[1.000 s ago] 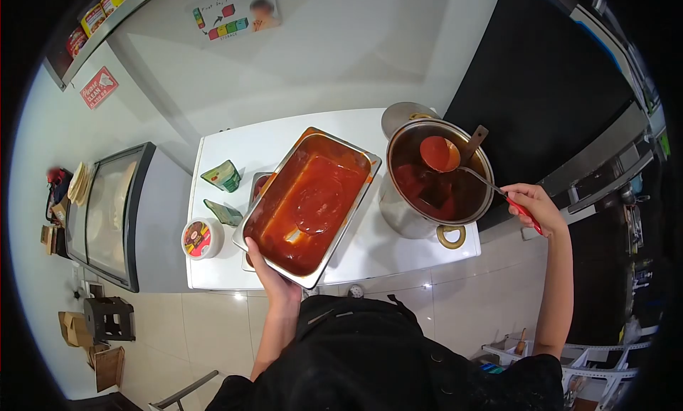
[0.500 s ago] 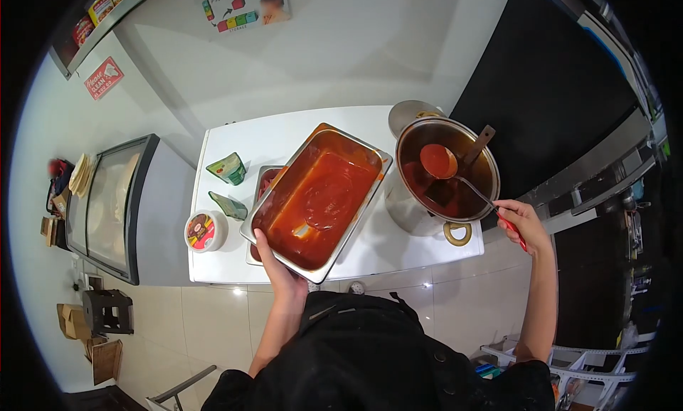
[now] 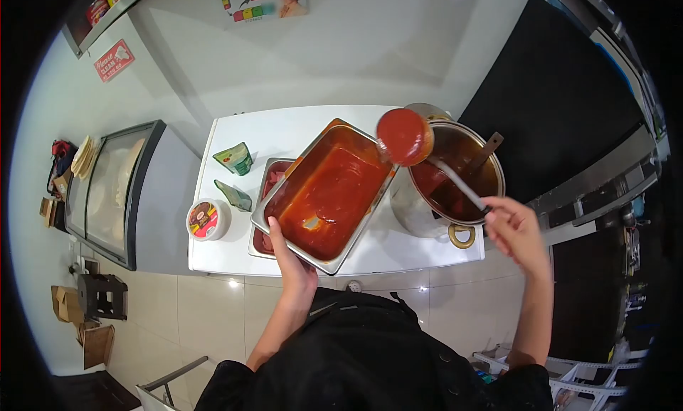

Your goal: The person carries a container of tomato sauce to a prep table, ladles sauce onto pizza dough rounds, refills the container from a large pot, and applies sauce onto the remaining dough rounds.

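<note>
My left hand grips the near left corner of a rectangular steel pan, thumb over the rim. Red sauce covers much of the pan's floor, and the pan is tilted. In my right hand is the handle of a ladle, its bowl full of red sauce. The bowl hangs between the pan's far right corner and the tall steel pot. Inside the pot are dark red sauce and a second utensil with a brown flat handle, leaning on the rim.
Under the held pan sits another steel tray with reddish pieces. Two green pouches and a round white tub stand on the left of the white table. A pot lid lies behind the pot. A glass-topped freezer is at left.
My right hand has lifted the filled ladle out from over the pot and moved it left toward the pan. My left hand still holds the pan, with its position slightly shifted in view.
</note>
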Demonstrator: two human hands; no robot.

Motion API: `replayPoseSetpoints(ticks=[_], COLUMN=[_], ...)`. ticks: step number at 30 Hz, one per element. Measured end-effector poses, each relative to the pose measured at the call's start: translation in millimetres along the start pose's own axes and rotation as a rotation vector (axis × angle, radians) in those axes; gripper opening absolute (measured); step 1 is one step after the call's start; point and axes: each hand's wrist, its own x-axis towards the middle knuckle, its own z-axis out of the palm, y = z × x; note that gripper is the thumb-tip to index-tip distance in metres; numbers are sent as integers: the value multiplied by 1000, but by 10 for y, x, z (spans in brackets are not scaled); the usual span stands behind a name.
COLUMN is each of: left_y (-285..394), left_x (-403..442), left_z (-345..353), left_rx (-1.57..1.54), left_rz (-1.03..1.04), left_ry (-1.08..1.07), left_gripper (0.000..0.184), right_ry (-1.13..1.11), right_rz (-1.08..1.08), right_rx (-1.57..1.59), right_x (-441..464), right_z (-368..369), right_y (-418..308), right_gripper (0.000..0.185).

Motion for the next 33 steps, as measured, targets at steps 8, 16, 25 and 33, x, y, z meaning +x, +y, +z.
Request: replayPoseSetpoints(ticks=[8, 16, 25, 33], left_y=[-257, -542, -857, -1129], left_x=[7, -64, -171, -139], left_z=[-185, -394, -690, -894], left_rx=[-73, -86, -193, -82], left_rz=[-35, -79, -233, -558], left_ry=[-10, 29, -118, -238], left_gripper=[61, 63, 55, 57], right_ry=[149, 165, 84, 72], right_rz=[-520, -427, -378, -322], right_rx=[-756, -664, -650, -673], right_x=[-140, -239, -261, -214], right_z=[1039, 1073, 1056, 1085], right_y=[771, 1111, 1332, 1485], right_gripper=[26, 25, 25, 27])
